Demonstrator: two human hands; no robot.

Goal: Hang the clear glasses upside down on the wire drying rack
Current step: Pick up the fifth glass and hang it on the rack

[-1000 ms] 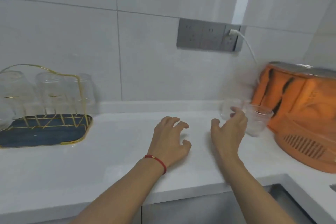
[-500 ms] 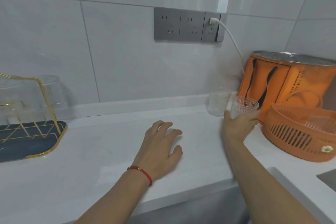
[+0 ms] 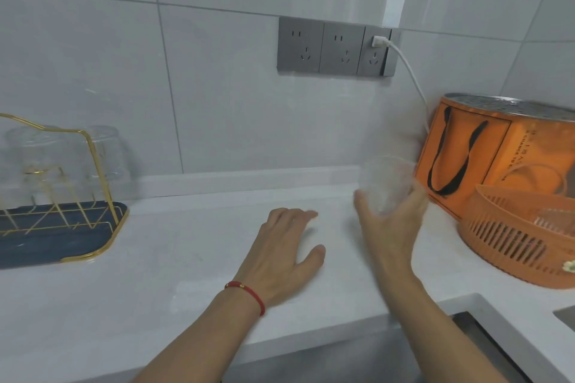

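My right hand (image 3: 389,227) grips a clear glass (image 3: 384,183), lifted just above the white counter and blurred by motion. My left hand (image 3: 286,252) rests flat on the counter with fingers spread and a red string on its wrist. At the far left stands the gold wire drying rack (image 3: 93,177) on a dark blue tray (image 3: 46,246). Upside-down clear glasses (image 3: 104,154) hang on its prongs. I cannot make out a second loose glass behind the held one.
An orange bag (image 3: 485,158) with a metal lid stands at the back right, an orange slotted basket (image 3: 516,236) in front of it. A white cable (image 3: 410,78) runs from the grey wall sockets (image 3: 336,50). A sink edge (image 3: 485,336) shows at the lower right.
My right hand closed on the glass beside the orange bag and lifted it off the counter toward the left. The view panned right then back left. My left hand stayed put.
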